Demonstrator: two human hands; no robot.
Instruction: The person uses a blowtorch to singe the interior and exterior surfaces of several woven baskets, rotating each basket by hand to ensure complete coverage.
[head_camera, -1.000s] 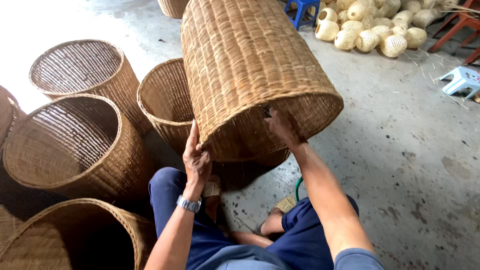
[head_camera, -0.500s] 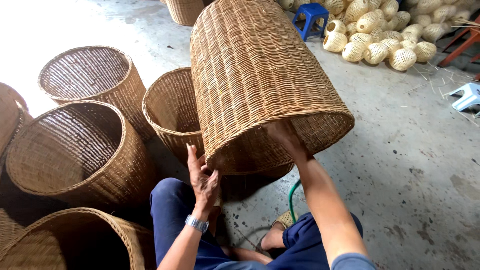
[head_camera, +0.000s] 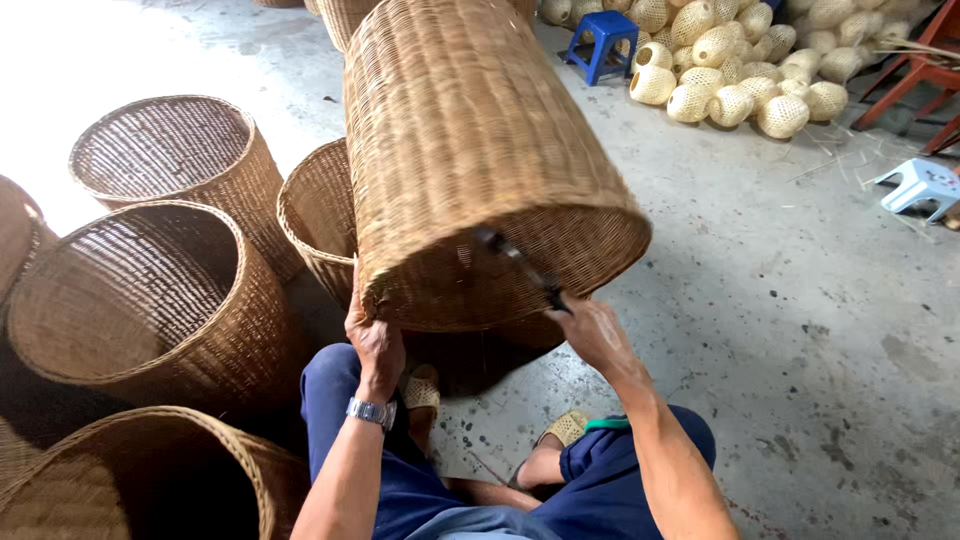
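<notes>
The tall wicker basket tilts bottom-up above the person's knees, long axis leaning far-left, left hand clamped on its near rim, right hand gripping dark pliers against the weave.

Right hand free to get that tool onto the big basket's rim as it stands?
Probably yes. The right hand holds a dark tool already against the rim of the tilted basket, nothing between. The left hand steadies the rim's other side.

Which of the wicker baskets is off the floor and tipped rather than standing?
The tall basket in the middle, tilted with its rim toward the person and gripped there by the left hand; the others stand upright on the floor.
</notes>
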